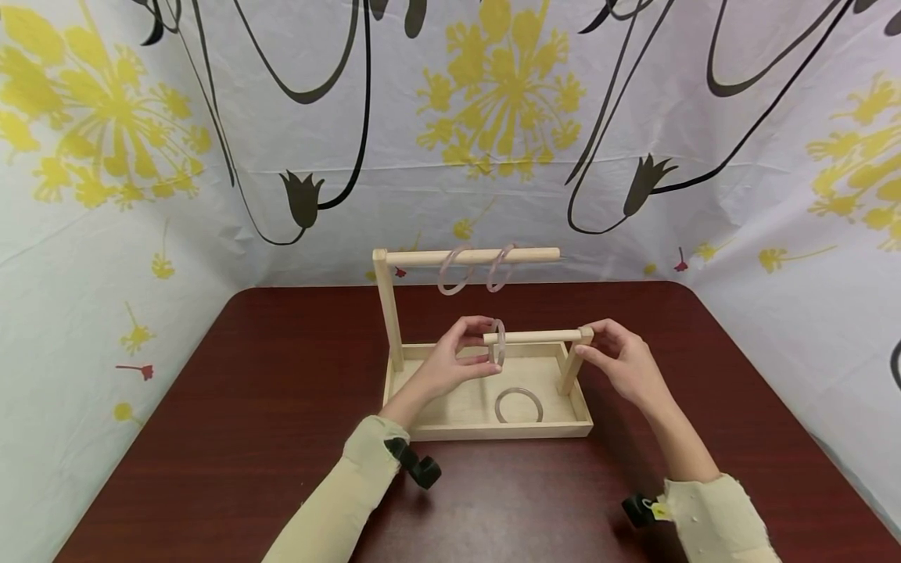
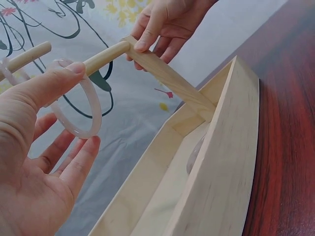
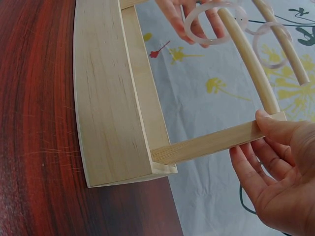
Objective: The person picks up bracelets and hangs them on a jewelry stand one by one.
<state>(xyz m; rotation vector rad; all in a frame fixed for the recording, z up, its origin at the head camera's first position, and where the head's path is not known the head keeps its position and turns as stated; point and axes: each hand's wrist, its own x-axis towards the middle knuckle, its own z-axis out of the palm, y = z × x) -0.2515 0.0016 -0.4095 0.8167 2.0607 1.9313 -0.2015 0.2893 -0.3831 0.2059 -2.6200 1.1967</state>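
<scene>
A pale translucent bangle (image 2: 92, 110) is pinched between the thumb and fingers of my left hand (image 1: 454, 358). It encircles the free left end of the lower wooden rod (image 1: 542, 337), seen in the head view. My right hand (image 1: 625, 361) grips the top of the short post (image 3: 211, 143) that carries this rod, thumb on one side and fingers on the other. Two more bangles, one pinkish (image 1: 498, 270) and one beside it (image 1: 450, 274), hang from the upper rod (image 1: 538, 255). Another bangle (image 1: 518, 391) lies flat in the wooden tray base (image 1: 493, 432).
The stand's tall post (image 1: 389, 309) rises at the tray's left side. Under the tray is a dark red-brown table (image 1: 296, 375). A white curtain (image 1: 450, 211) with yellow and dark plant prints hangs behind and beside it.
</scene>
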